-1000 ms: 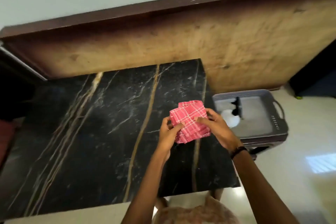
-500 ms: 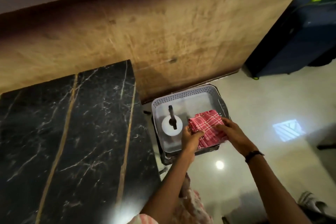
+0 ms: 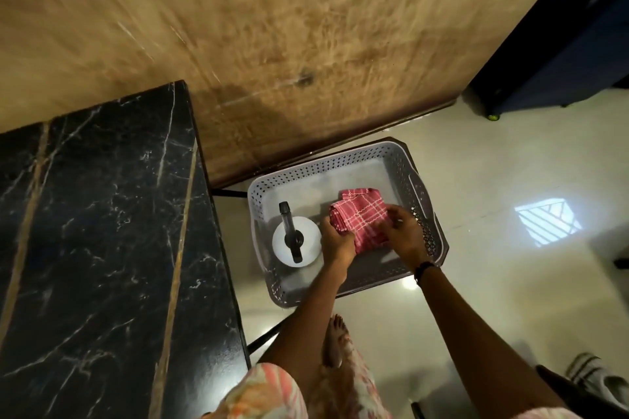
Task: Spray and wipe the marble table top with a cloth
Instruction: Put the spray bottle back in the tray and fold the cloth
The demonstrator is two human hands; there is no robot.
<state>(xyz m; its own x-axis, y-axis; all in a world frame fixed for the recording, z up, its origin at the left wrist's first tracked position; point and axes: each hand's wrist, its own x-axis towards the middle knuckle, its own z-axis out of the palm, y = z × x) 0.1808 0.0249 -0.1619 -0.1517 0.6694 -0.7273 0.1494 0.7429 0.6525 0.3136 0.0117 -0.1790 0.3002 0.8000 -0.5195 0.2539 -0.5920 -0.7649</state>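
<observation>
A folded red-and-white checked cloth [image 3: 361, 214] is inside the grey perforated basket [image 3: 340, 160] on the floor. My left hand [image 3: 337, 243] grips the cloth's near left edge and my right hand [image 3: 403, 236] grips its right side. A white spray bottle with a black nozzle [image 3: 295, 241] stands in the basket just left of my left hand. The black marble table top [image 3: 102, 231], with gold and white veins, fills the left side, apart from my hands.
A brown wooden panel [image 3: 272, 27] rises behind the table and basket. A dark blue cabinet [image 3: 561, 54] stands at the upper right. Glossy pale floor surrounds the basket. My bare foot [image 3: 335, 340] is below the basket, and a striped slipper [image 3: 592, 378] lies at the lower right.
Both hands carried the folded cloth from over the marble table's right edge rightward and down into the basket. My view swung right and down with them.
</observation>
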